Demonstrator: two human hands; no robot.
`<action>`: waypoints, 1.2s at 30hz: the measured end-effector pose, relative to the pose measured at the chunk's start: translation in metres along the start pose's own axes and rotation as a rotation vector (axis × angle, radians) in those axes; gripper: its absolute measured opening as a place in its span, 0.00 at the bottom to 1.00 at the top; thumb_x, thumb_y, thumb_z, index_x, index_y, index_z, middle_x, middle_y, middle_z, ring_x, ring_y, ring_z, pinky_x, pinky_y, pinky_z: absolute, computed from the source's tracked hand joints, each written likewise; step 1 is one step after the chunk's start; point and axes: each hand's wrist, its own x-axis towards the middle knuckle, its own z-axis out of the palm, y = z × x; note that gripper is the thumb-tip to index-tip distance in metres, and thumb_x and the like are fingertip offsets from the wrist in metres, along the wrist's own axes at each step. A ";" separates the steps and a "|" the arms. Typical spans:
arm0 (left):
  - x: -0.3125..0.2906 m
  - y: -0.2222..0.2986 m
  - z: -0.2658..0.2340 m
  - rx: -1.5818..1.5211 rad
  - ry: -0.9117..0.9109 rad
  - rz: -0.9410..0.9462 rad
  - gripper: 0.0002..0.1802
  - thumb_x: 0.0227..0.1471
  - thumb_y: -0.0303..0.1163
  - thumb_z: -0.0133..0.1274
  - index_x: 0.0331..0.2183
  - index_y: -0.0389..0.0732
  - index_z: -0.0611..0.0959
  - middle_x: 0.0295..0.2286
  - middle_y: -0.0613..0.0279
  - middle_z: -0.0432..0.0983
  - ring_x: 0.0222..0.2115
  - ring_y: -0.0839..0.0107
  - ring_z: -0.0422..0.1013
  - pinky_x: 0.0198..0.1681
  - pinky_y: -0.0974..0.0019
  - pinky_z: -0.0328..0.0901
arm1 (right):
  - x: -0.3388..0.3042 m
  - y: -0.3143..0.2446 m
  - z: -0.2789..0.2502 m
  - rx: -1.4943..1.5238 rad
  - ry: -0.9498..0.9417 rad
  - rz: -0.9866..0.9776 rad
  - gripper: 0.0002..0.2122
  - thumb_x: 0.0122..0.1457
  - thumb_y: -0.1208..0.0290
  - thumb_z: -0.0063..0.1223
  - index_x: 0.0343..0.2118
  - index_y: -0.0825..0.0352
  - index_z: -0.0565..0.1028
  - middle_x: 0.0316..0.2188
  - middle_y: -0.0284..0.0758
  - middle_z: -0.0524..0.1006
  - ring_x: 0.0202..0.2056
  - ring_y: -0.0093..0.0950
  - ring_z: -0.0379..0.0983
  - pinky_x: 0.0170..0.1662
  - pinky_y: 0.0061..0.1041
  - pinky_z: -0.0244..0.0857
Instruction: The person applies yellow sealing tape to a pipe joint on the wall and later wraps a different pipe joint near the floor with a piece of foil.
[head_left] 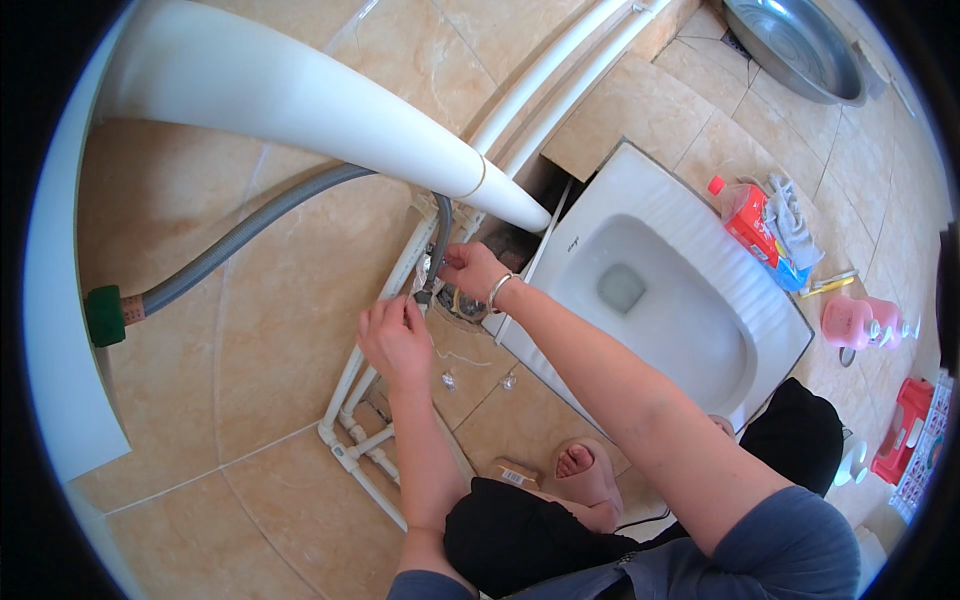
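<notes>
My left hand (393, 340) is low by the wall pipes, its fingers pinched together beside the lower end of a grey ribbed hose (255, 232). Just above it my right hand (473, 270), with a silver bangle (497, 291) on the wrist, has its fingers closed against the hose's other side. Whatever lies between the fingertips of either hand is too small to make out. Shiny silvery material (424, 268) shows by the hose between the hands. A thin white strand (462, 358) trails below them. Under the right hand a rough opening in the floor is partly hidden.
A thick white pipe (330, 105) slants down to the floor opening. Thin white pipes (350, 375) run along the wall. On my right is a white squat toilet (690, 300), with a red bottle (745, 222) and pink bottles (850, 322) beyond. A metal basin (800, 50) stands far right.
</notes>
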 end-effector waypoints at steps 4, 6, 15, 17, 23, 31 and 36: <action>-0.002 0.001 -0.002 0.108 -0.011 0.030 0.03 0.38 0.28 0.51 0.21 0.41 0.78 0.23 0.64 0.70 0.27 0.64 0.65 0.31 0.62 0.60 | -0.002 -0.002 0.004 -0.108 0.028 -0.025 0.08 0.46 0.78 0.48 0.31 0.73 0.72 0.23 0.32 0.74 0.26 0.16 0.65 0.31 0.19 0.62; -0.002 0.004 -0.003 0.128 -0.025 0.057 0.02 0.36 0.27 0.52 0.21 0.40 0.78 0.24 0.63 0.70 0.28 0.63 0.65 0.32 0.62 0.60 | -0.006 -0.005 0.004 -0.111 0.035 -0.037 0.08 0.47 0.78 0.48 0.31 0.73 0.72 0.24 0.32 0.74 0.26 0.16 0.66 0.31 0.19 0.63; -0.009 0.010 0.013 -0.052 0.047 0.160 0.10 0.34 0.20 0.51 0.27 0.36 0.75 0.29 0.59 0.68 0.32 0.61 0.65 0.35 0.61 0.60 | -0.018 -0.006 0.009 0.142 0.137 0.003 0.09 0.46 0.78 0.49 0.31 0.73 0.72 0.22 0.38 0.75 0.24 0.22 0.69 0.30 0.21 0.63; -0.008 0.013 0.012 -0.057 0.037 0.174 0.10 0.35 0.21 0.51 0.28 0.36 0.76 0.29 0.58 0.68 0.31 0.61 0.65 0.35 0.62 0.60 | -0.022 -0.014 0.007 0.142 0.139 0.043 0.09 0.46 0.78 0.49 0.32 0.74 0.72 0.24 0.36 0.75 0.26 0.20 0.69 0.31 0.20 0.63; -0.011 0.019 0.014 0.038 0.043 0.270 0.12 0.37 0.23 0.52 0.31 0.37 0.77 0.29 0.60 0.67 0.31 0.63 0.64 0.34 0.62 0.59 | -0.024 -0.010 0.010 0.240 0.179 0.106 0.11 0.46 0.76 0.50 0.35 0.74 0.72 0.27 0.33 0.74 0.29 0.18 0.68 0.33 0.18 0.63; -0.017 0.020 0.013 0.151 0.006 0.294 0.13 0.39 0.25 0.49 0.33 0.35 0.75 0.31 0.60 0.67 0.33 0.63 0.63 0.37 0.60 0.57 | -0.041 -0.029 -0.004 0.497 0.013 0.265 0.14 0.47 0.74 0.53 0.37 0.73 0.70 0.29 0.32 0.74 0.27 0.17 0.69 0.32 0.16 0.63; -0.019 0.025 0.011 0.175 -0.002 0.283 0.12 0.39 0.26 0.49 0.32 0.36 0.76 0.33 0.59 0.68 0.34 0.63 0.63 0.39 0.59 0.56 | -0.028 -0.004 0.012 0.446 0.120 0.087 0.12 0.45 0.74 0.56 0.32 0.74 0.73 0.26 0.34 0.75 0.27 0.18 0.69 0.31 0.17 0.64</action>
